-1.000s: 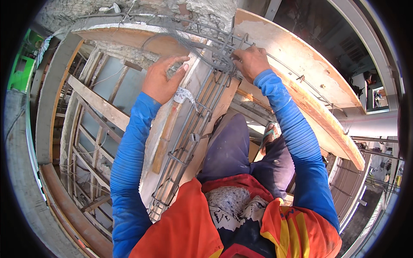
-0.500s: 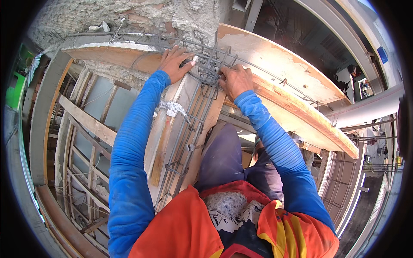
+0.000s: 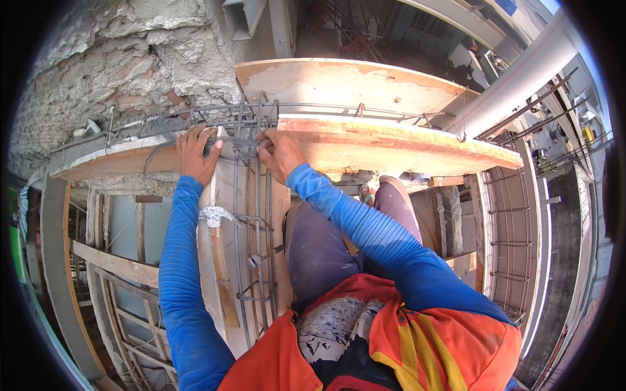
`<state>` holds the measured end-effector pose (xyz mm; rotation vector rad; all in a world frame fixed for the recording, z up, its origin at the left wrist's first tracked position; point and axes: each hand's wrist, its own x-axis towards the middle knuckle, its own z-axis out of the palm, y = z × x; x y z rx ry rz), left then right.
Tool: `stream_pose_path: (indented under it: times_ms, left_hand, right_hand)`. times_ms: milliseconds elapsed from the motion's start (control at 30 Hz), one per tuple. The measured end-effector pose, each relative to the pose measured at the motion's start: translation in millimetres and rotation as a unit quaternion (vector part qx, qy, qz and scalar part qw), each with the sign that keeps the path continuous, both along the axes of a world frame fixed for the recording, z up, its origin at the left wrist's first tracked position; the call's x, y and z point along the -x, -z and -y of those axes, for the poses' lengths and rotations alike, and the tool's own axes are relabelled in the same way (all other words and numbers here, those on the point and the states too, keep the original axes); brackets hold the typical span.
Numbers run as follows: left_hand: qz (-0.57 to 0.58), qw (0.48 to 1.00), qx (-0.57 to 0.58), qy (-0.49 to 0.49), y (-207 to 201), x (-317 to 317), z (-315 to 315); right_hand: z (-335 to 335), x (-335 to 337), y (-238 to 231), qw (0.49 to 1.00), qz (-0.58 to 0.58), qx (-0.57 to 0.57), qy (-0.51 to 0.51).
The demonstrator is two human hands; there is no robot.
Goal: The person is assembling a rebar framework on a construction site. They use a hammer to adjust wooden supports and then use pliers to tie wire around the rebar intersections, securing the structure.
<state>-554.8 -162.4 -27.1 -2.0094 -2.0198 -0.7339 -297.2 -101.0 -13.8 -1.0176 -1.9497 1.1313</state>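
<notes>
My left hand (image 3: 197, 155) lies with its fingers stretched over the top edge of an upright formwork board (image 3: 223, 195), its thumb apart. Beside the thumb, a loose bundle of thin grey tie wire (image 3: 229, 151) crosses the board and reaches the steel bars. My right hand (image 3: 283, 156) is closed in a pinch at the bundle's other end, where the rebar cages meet; the exact grip is partly hidden by the fingers. The long rebar cage (image 3: 255, 228) with its stirrups runs toward me between two boards. White wrapping (image 3: 215, 215) hangs on the left board.
A thick timber-edged board (image 3: 404, 144) extends right, with a plywood panel (image 3: 365, 81) behind it. Rough broken masonry (image 3: 130, 65) rises at the far left. A white pipe (image 3: 515, 72) slants at the right. Timber framing (image 3: 111, 254) lies below on the left.
The whole view has turned, so the cage now runs nearly straight toward me. Both hands stay by the same wire and bar junction, with only small finger shifts.
</notes>
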Motion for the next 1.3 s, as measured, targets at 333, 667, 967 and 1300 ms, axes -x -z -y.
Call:
stream_pose_path:
  times_ms: [333,667,967,1300]
  left_hand:
    - [-0.005,1.0,0.005,0.007,-4,-5,-2]
    - [-0.011,1.0,0.011,0.011,2,-3,-6]
    - [-0.033,0.999,0.011,0.01,4,0,-6]
    - [-0.042,0.999,0.017,0.003,1,-1,-5]
  right_hand:
    - [-4,2,23,0.953,-0.209,0.214,-0.044]
    - [-17,-50,-20,0.93,-0.007,-0.358,0.085]
    - [-63,-114,-5,0.917,0.265,-0.274,0.114]
    - [-165,-198,-52,0.805,0.243,-0.452,0.299]
